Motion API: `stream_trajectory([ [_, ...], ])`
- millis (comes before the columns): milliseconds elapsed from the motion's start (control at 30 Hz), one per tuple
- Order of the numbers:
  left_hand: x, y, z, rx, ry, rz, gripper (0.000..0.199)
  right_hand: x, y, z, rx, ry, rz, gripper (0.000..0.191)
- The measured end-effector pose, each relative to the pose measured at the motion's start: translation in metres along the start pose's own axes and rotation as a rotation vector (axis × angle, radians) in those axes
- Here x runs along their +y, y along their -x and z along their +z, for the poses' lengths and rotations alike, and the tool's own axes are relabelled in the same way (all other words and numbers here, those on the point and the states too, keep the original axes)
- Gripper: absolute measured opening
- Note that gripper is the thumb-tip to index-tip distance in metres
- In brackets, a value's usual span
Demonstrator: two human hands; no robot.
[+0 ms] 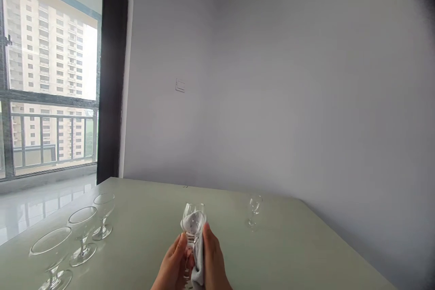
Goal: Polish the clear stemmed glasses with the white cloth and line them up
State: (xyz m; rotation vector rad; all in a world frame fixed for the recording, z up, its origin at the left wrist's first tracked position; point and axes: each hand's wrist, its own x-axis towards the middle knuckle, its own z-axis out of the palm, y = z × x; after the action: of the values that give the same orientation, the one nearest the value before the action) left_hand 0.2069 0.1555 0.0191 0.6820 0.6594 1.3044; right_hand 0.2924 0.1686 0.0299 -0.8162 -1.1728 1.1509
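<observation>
Clear stemmed glass (193, 231) is being held upright above pale-green worktop (288, 253); left hand (172, 260) gripping it, right hand (213, 256) pressing grey cloth (197, 265) against it; cloth showing at bowl, inside or behind unclear.

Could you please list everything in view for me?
Table: one, pale green, lower frame
Held glass: one, clear, lower centre
Cloth: one, grey, against held glass
Row glasses: three, clear, table's left
Lone glass: one, clear, table's right
Walls: two, grey, behind table
Switch: one, pale, on left wall
Upright frame: one, dark, left
Window: one, grey-framed, far left
Railing: one, grey, outside window
Building: one, cream, outside
Floor: pale, left
Left hand: one, holding glass
Right hand: one, holding cloth
</observation>
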Motion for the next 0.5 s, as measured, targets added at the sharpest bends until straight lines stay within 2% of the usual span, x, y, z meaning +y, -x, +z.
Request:
stream_trajectory([
  [67,0.001,0.0,0.0,0.108,-0.043,0.097,0.04,0.004,0.007,0.003,0.07,0.106,-0.091,0.048],
  [133,0.0,-0.001,-0.002,0.163,-0.117,0.149,0.05,0.011,0.012,0.006,0.098,0.19,-0.178,0.044],
  [267,-0.003,-0.008,-0.01,0.228,-0.244,0.215,0.067,0.025,0.013,0.006,0.011,0.226,-0.212,0.046],
  [367,-0.001,-0.012,-0.017,0.218,-0.317,0.242,0.069,0.019,0.009,0.0,-0.146,0.117,-0.069,0.054],
  [500,0.009,-0.007,-0.018,0.006,-0.157,0.03,0.064,-0.015,0.005,-0.011,-0.49,-0.148,0.272,0.052],
])
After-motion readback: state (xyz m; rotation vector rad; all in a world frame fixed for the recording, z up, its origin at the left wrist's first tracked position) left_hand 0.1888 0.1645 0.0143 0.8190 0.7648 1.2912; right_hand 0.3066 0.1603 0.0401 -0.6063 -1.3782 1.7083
